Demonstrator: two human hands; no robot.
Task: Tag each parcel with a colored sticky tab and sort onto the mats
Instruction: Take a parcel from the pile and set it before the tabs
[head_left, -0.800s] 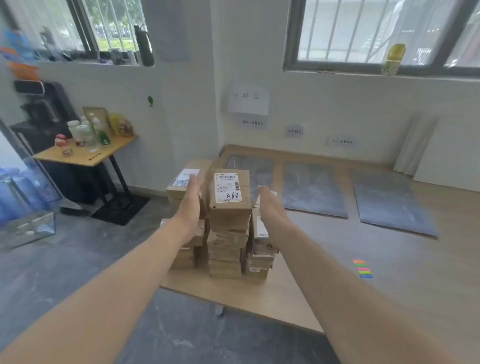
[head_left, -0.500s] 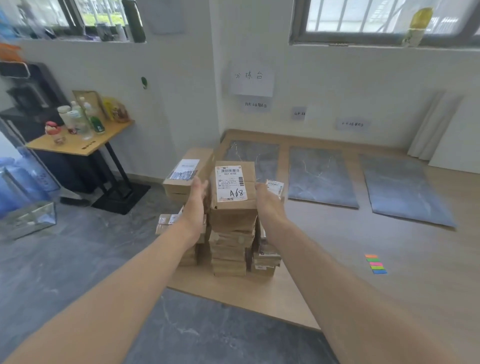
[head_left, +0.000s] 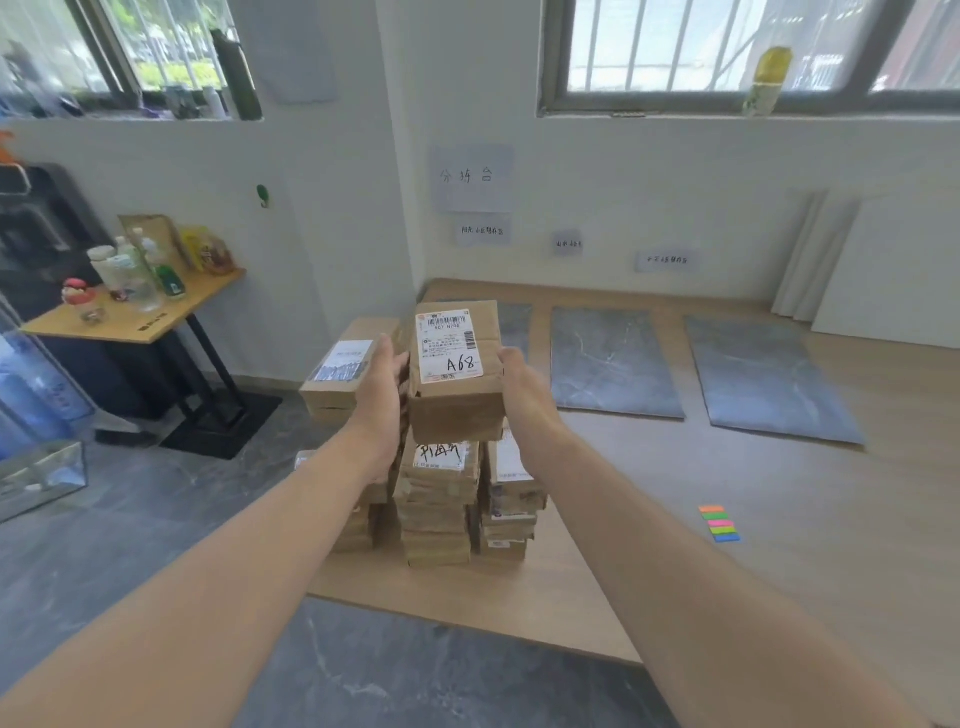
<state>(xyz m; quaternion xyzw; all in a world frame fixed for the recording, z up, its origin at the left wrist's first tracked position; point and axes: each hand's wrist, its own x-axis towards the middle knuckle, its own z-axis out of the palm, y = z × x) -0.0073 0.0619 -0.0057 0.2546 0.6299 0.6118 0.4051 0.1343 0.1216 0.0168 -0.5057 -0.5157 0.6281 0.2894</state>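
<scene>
**Parcels in hand: one.** The A68 parcel (head_left: 457, 374) is brown card with a white label facing up. You hold it between your left hand (head_left: 382, 397) and right hand (head_left: 522, 387), above the middle stack and apart from it. Your fingers grasp it, the left hand on its left side and the right hand on its right side.

**Stacks of parcels on the bench (head_left: 779, 582): three.** They stand side by side at the near left corner: left stack (head_left: 343, 376), middle stack (head_left: 436, 504), right stack (head_left: 511, 501). How many parcels each one has cannot be told.

**Mats: three.** All are grey and lie in a row along the far side of the bench: left mat (head_left: 517, 325), middle mat (head_left: 613, 364), right mat (head_left: 769, 379).

**Sticky tabs (head_left: 719, 523): one pad of five coloured strips.** It lies flat on the bench to your right, well apart from the stacks.

**Change from half a second ago.** Then the A68 parcel rested on top of the middle stack with your hands at its sides. Now it is lifted off, and the label of the parcel below it shows.
</scene>
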